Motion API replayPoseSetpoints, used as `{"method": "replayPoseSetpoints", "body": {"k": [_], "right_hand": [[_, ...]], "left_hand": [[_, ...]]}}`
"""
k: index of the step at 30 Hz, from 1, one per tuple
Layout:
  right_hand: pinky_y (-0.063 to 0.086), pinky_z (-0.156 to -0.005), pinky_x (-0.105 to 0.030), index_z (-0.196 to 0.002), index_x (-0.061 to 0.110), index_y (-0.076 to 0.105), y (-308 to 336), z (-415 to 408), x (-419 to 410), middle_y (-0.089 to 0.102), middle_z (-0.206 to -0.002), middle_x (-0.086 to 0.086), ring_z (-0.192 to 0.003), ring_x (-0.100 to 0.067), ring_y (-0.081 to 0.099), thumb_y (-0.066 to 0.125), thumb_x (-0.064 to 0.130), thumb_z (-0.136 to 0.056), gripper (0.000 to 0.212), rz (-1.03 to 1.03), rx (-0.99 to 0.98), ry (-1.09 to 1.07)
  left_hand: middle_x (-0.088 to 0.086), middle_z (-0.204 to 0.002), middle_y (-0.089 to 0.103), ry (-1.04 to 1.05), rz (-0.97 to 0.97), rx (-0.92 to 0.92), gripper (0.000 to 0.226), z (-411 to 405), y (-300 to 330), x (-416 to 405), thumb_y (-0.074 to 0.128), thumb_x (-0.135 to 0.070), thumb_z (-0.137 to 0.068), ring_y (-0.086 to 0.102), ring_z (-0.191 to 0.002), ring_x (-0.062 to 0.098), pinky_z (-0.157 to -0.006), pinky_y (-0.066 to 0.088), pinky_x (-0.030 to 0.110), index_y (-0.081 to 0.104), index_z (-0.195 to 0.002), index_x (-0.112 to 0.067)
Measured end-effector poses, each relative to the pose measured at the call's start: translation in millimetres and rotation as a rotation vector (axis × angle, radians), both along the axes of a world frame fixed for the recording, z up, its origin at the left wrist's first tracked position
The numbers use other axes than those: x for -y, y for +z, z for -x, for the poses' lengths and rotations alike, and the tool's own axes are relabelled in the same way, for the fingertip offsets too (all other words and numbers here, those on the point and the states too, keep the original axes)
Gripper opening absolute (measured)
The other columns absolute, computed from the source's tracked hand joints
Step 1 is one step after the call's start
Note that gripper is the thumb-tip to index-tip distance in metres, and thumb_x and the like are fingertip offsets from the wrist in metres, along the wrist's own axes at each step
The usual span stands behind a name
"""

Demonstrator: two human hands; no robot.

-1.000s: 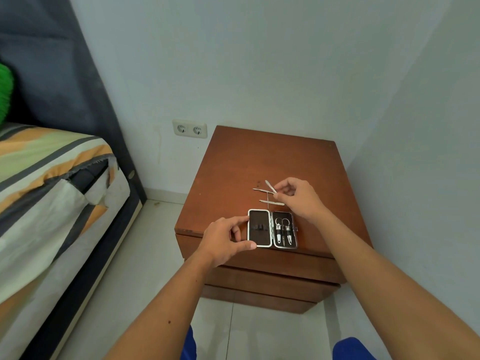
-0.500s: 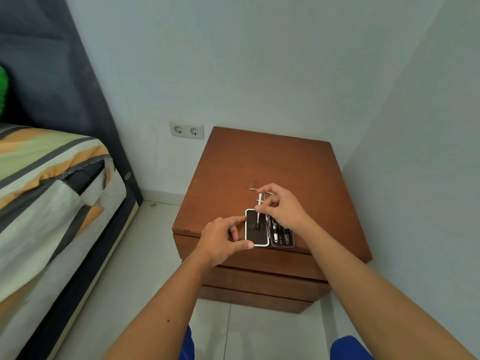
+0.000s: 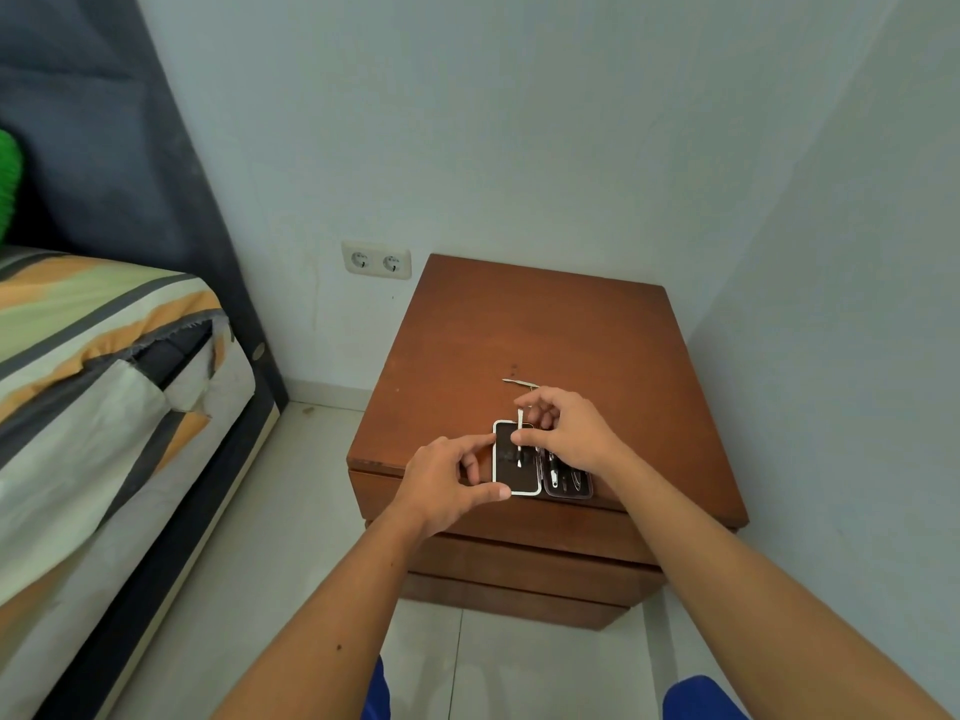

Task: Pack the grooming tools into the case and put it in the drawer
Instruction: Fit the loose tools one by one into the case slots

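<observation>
Over the case (image 3: 514,478), the right grip (image 3: 563,439) has lowered its tool (image 3: 519,433); one pick (image 3: 519,381) remains on the bench (image 3: 545,335), left grip (image 3: 447,480) pinching the case.

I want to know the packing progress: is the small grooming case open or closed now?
Open. The case lies flat on the nightstand with both halves spread, tools showing in the right half.

A bed (image 3: 104,387) with a striped orange, green and grey cover fills the lower left of the frame, with a dark grey headboard (image 3: 104,148) rising behind it in the upper left and something bright green (image 3: 8,184) at the far left edge. A white double wall socket (image 3: 376,260) sits left of centre on the pale wall (image 3: 519,122). Pale floor tiles (image 3: 291,537) run along the bottom.
</observation>
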State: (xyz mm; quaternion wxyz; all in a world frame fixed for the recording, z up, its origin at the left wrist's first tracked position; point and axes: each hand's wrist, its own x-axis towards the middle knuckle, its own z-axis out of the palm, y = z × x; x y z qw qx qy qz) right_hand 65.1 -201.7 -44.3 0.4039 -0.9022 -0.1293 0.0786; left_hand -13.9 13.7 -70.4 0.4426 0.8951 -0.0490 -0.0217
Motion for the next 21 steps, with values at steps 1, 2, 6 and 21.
{"method": "replayPoseSetpoints", "body": {"k": [1,2,6,21], "right_hand": [[0.045,-0.080,-0.023,-0.119,0.024,0.074,1,1,1,0.064,-0.102,0.006,-0.081,-0.005,0.056,0.091,0.028,-0.078,0.045,0.056,0.018,0.008],[0.044,-0.082,-0.021,-0.122,0.023,0.074,1,3,2,0.061,-0.108,0.005,-0.088,-0.006,0.056,0.090,0.031,-0.079,0.047,0.105,0.032,0.023],[0.041,-0.091,-0.020,-0.138,0.024,0.065,0,11,6,0.049,-0.119,0.005,-0.108,-0.011,0.053,0.089,0.042,-0.078,0.067,0.193,0.015,0.107],[0.047,-0.077,-0.018,-0.109,0.026,0.079,4,11,19,0.064,-0.106,0.009,-0.085,-0.007,0.062,0.083,0.028,-0.087,0.022,0.016,0.162,-0.133]], "left_hand": [[-0.012,-0.077,0.067,0.000,0.002,0.001,0.073,0,0,0,0.089,-0.050,-0.074,0.049,-0.082,0.006,-0.069,0.035,0.029,0.061,-0.141,-0.038],[-0.011,-0.078,0.067,0.000,0.002,0.001,0.073,0,1,0,0.089,-0.050,-0.074,0.049,-0.082,0.006,-0.069,0.036,0.029,0.060,-0.141,-0.038],[-0.012,-0.078,0.067,0.002,-0.009,-0.002,0.073,1,2,1,0.087,-0.049,-0.076,0.050,-0.085,0.008,-0.070,0.038,0.030,0.059,-0.143,-0.037],[-0.011,-0.078,0.067,-0.008,0.005,0.011,0.073,1,2,0,0.088,-0.049,-0.075,0.050,-0.084,0.008,-0.074,0.042,0.031,0.059,-0.142,-0.039]]}}
